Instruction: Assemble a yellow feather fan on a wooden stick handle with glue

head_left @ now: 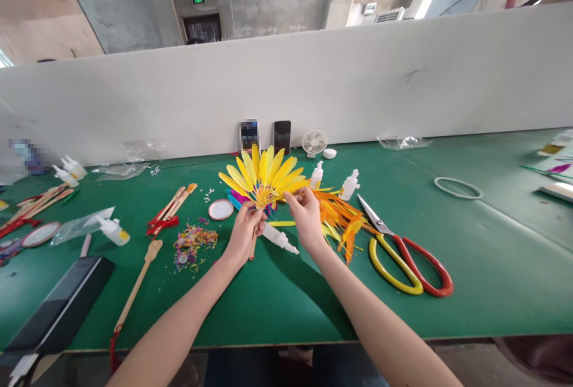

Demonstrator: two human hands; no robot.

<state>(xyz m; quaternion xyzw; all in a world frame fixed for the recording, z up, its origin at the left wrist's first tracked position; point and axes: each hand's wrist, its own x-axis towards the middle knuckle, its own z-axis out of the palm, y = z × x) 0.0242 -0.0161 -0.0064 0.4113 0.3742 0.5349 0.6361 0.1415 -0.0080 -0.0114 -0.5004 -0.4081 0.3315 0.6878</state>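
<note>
A fan of yellow feathers (pixel 268 171) stands spread above the table, its feathers radiating from a wooden handle (pixel 253 246). My left hand (pixel 245 229) is closed around the handle just under the feather bases. At the fan's right edge, my right hand (pixel 307 215) is closed in a pinch on a yellow feather; its fingertips partly cover the spot. Below the fan, a white glue bottle (pixel 278 237) lies tilted between my hands. Blue and purple feathers (pixel 235 199) show partly behind the fan. Orange feathers (pixel 344 217) lie beside my right wrist.
Large scissors (pixel 403 255) with red and yellow handles lie open at right. Two glue bottles (pixel 349 185) stand behind the orange feathers. Left are colourful scraps (pixel 194 243), a round white lid (pixel 221 209), a wooden stick (pixel 138 285) and a black box (pixel 62 303). A small fan (pixel 314 143) stands by the partition.
</note>
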